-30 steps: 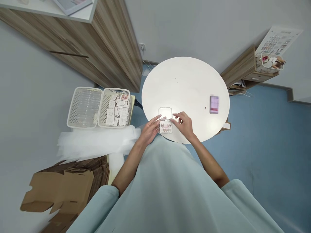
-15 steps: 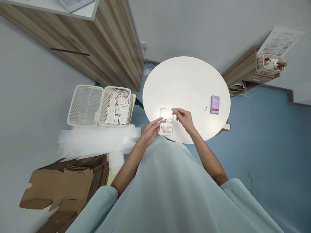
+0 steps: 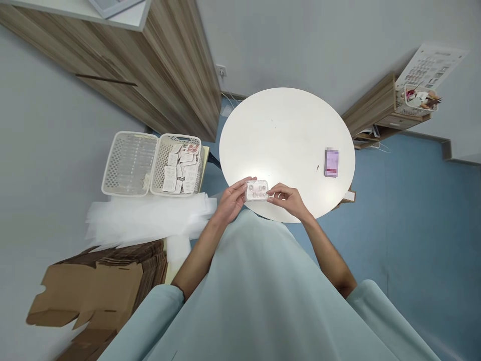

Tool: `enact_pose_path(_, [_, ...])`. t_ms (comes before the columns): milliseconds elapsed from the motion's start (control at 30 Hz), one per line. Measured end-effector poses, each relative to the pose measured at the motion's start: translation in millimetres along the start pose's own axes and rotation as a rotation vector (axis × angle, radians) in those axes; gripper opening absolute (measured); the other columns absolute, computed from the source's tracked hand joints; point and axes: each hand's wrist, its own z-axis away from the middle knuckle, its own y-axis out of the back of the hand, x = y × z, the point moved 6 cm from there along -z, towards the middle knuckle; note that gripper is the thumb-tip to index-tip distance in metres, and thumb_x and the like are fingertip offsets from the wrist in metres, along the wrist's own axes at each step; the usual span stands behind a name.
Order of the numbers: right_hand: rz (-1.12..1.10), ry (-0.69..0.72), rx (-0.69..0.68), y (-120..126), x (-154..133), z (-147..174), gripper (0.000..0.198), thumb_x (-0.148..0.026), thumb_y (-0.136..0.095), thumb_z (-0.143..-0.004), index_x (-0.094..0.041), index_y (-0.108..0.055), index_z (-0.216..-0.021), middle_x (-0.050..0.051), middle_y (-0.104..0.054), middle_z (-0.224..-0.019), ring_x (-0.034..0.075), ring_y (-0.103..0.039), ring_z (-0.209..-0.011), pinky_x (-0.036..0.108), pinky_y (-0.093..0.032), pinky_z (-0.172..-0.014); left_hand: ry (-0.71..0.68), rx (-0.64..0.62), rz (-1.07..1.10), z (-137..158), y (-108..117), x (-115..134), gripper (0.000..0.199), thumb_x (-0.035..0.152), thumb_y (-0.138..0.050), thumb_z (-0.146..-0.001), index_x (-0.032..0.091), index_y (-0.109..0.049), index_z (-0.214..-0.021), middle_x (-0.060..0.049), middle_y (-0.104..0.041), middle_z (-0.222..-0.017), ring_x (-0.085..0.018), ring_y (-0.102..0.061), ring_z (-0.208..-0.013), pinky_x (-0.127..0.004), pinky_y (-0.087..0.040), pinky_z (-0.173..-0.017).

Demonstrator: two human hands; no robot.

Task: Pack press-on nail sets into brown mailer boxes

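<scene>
A small clear plastic case (image 3: 257, 191) is held above the near edge of the white round table (image 3: 285, 125), with its lid down over several small round pieces on a pale card. My left hand (image 3: 232, 200) grips its left side, fingers along the edge. At the right side, my right hand (image 3: 288, 199) pinches the case between thumb and fingers. The small pieces look like earrings, but they are too small to tell for sure.
A purple-screened phone-like object (image 3: 331, 162) lies on the table's right. To the left stand a basket of white cards (image 3: 180, 165) and a basket of clear cases (image 3: 130, 163). Below them are white sheets (image 3: 146, 218) and folded cardboard boxes (image 3: 90, 291). A wooden cabinet (image 3: 180, 65) stands behind.
The case's raised lid has come down and now covers the lower half. My right hand has moved down from the lid's far corner to the case's right side.
</scene>
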Motion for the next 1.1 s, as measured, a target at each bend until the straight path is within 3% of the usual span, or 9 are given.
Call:
enact_pose_path(100, [-0.037,-0.011,0.032,-0.3,2.8,2.4,0.039,-0.058,-0.086,-0.078,-0.025,-0.077,-0.096,0.005,-0.07,-0.1,0.016,-0.059,-0.076,0.03,-0.048,-0.062,-0.004,0.004,-0.016,-0.5,-1.1,0.5,0.043,0.036,-0.084,-0.086,0.016,-0.077,-0.125,-0.016,-0.066,-0.148,-0.037,-0.056,-0.143,-0.049,-0.049,-0.116])
enact_pose_path(200, [-0.084,-0.107,0.079,1.3,9.2,3.4,0.045,-0.061,-0.085,-0.077,-0.023,-0.071,-0.097,0.003,-0.071,-0.092,0.015,-0.061,-0.071,0.027,-0.045,-0.056,-0.018,-0.002,-0.037,-0.7,-2.3,2.2,0.044,0.037,-0.085,-0.086,0.017,-0.077,-0.124,-0.016,-0.066,-0.148,-0.037,-0.056,-0.143,-0.05,-0.048,-0.116])
enact_pose_path(367, [-0.094,-0.258,-0.049,-15.7,16.6,6.2,0.051,-0.071,-0.073,-0.084,-0.021,-0.072,-0.088,0.006,-0.074,-0.087,0.013,-0.058,-0.06,0.026,-0.037,-0.047,-0.035,-0.023,-0.093,1.7,-5.2,5.4,0.047,0.04,-0.082,-0.088,0.018,-0.075,-0.129,-0.015,-0.062,-0.152,-0.036,-0.055,-0.143,-0.047,-0.05,-0.114])
enact_pose_path(533, [-0.16,-0.274,-0.011,-24.5,16.3,7.2,0.049,-0.07,-0.075,-0.084,-0.021,-0.071,-0.082,0.002,-0.068,-0.07,0.012,-0.053,-0.055,0.026,-0.034,-0.047,-0.1,0.028,-0.243,6.9,5.0,7.4,0.064,0.046,-0.078,-0.092,0.024,-0.061,-0.149,-0.015,-0.061,-0.153,-0.032,-0.057,-0.139,-0.042,-0.051,-0.108])
enact_pose_path(667, [-0.161,-0.299,0.029,-26.1,23.7,5.1,0.049,-0.07,-0.076,-0.083,-0.022,-0.07,-0.082,0.002,-0.068,-0.071,0.012,-0.051,-0.054,0.027,-0.032,-0.047,-0.036,0.137,-0.518,12.5,24.5,1.7,0.077,0.05,-0.082,-0.087,0.02,-0.057,-0.153,-0.013,-0.076,-0.118,-0.028,-0.071,-0.103,-0.039,-0.055,-0.091])
enact_pose_path(767, [-0.175,-0.309,0.035,-30.6,30.7,2.9,0.049,-0.07,-0.078,-0.082,-0.022,-0.069,-0.082,0.004,-0.072,-0.08,0.011,-0.052,-0.055,0.026,-0.032,-0.047,-0.025,0.15,-0.566,15.5,33.4,-2.1,0.072,0.051,-0.084,-0.084,0.018,-0.064,-0.145,-0.008,-0.076,-0.096,-0.023,-0.068,-0.083,-0.038,-0.053,-0.084])
enact_pose_path(967, [-0.142,-0.322,0.023,-43.9,43.0,-2.2,0.051,-0.072,-0.075,-0.082,-0.022,-0.069,-0.08,0.001,-0.066,-0.067,0.013,-0.053,-0.053,0.027,-0.035,-0.048,-0.061,0.177,-0.511,16.1,45.3,-4.9,0.062,0.049,-0.087,-0.08,0.019,-0.071,-0.133,-0.004,-0.073,-0.087,-0.021,-0.066,-0.078,-0.036,-0.053,-0.081])
enact_pose_path(1100, [-0.13,-0.318,0.012,-50.8,52.3,-9.4,0.05,-0.07,-0.076,-0.083,-0.021,-0.071,-0.082,0.004,-0.072,-0.078,0.012,-0.055,-0.055,0.027,-0.039,-0.05,-0.065,0.193,-0.537,14.1,55.6,-5.3,0.066,0.052,-0.086,-0.08,0.019,-0.07,-0.134,-0.004,-0.072,-0.084,-0.023,-0.067,-0.08,-0.037,-0.053,-0.083])
